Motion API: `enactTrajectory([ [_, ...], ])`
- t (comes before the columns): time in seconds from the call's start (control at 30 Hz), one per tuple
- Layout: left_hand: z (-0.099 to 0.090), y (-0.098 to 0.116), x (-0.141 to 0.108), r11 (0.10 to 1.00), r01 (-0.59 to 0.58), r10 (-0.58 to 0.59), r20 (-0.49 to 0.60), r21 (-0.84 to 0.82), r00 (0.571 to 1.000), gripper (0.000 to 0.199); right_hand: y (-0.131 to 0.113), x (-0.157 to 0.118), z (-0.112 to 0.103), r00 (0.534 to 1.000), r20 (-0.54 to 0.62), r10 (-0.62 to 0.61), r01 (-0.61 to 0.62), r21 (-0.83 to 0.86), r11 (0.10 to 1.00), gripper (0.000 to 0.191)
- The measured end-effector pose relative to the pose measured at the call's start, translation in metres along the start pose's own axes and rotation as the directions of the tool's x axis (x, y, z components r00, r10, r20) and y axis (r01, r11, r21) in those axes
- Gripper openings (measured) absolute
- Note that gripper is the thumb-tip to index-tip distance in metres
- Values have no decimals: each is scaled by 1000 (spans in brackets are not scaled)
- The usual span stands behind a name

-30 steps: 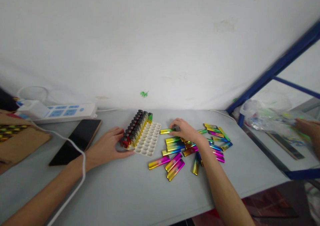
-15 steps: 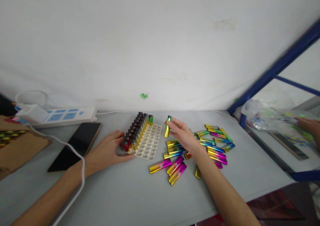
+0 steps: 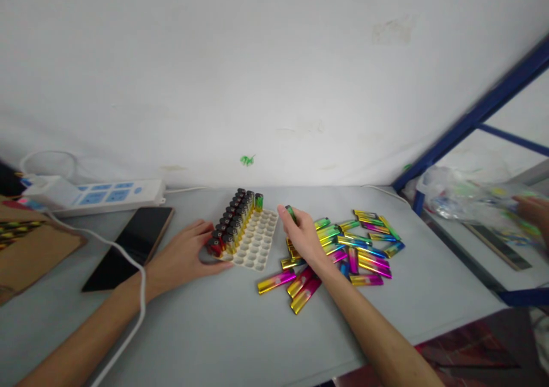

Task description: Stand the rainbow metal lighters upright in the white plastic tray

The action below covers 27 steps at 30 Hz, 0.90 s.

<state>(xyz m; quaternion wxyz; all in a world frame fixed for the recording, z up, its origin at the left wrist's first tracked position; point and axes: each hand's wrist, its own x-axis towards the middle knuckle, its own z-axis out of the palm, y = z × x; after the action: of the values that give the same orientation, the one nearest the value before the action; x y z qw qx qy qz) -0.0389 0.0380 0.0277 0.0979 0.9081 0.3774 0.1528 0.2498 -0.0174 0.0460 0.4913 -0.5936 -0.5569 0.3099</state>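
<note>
My left hand grips the near left corner of a pale tray with rounded holes, fingers at its side and thumb along the front edge. Shiny dark-topped lighters stand upright in rows on its left; a green-and-gold one stands at the back. Just right of the tray, my right hand is closed around a lighter; only its green, dark-ended top shows. Below and right of that hand lies a loose pile of metallic gold, green, blue and pink lighters, partly hidden by my wrist.
A black phone, a white power strip and a cardboard piece lie on the left. A white cable crosses above my left forearm. At right, beyond a blue frame, are plastic bags and another person's hand.
My right hand has drawn slightly left and down, turning so the lighter it holds is now mostly hidden. My left hand and the tray stay in place.
</note>
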Motion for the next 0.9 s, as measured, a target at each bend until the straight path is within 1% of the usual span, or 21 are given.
enactTrajectory([
  [0.07, 0, 0, 0, 1000, -2, 2, -5, 6, 1000, 54, 1, -1, 0, 999, -33, 14, -16, -56, 998, 58],
  [0.17, 2, -1, 0, 1000, 1, -1, 0, 25, 1000, 55, 2, -1, 0, 995, -94, 35, -46, -117, 992, 50],
  [0.27, 3, -3, 0, 999, 7, -7, 10, 32, 1000, 58, 4, 0, 0, 993, -116, 18, -37, -170, 985, 42],
  [0.37, 3, -4, 0, 1000, -5, 5, 5, 26, 1000, 58, 5, 0, 0, 995, -97, -15, -4, -195, 981, 43],
  [0.47, 2, -3, 0, 1000, -22, 22, -10, 18, 1000, 57, 5, -1, 1, 998, -65, -17, 6, -178, 984, 45],
  [0.57, 1, -1, 0, 999, -29, 29, -14, 14, 999, 54, 5, -2, 0, 1000, 1, -28, 28, -127, 991, 38],
  [0.6, 1, -1, 0, 1000, -28, 28, -8, 15, 1000, 53, 6, -2, -1, 998, 29, -47, 51, -118, 992, 37],
  [0.67, 1, 0, 0, 1000, -26, 26, 5, 14, 1000, 53, 7, 0, -3, 990, 58, -129, 135, -119, 984, 35],
  [0.73, 1, 1, 0, 1000, -24, 24, 14, 10, 1000, 54, 7, 3, -6, 972, 44, -230, 235, -158, 959, 36],
  [0.8, 1, 3, 0, 1000, -17, 17, 14, 2, 1000, 54, 6, 7, -9, 959, 26, -281, 280, -208, 937, 36],
  [0.9, 1, 4, 0, 1000, -7, 7, 8, -14, 1000, 54, 0, 15, -10, 968, 78, -237, 249, -229, 941, 37],
])
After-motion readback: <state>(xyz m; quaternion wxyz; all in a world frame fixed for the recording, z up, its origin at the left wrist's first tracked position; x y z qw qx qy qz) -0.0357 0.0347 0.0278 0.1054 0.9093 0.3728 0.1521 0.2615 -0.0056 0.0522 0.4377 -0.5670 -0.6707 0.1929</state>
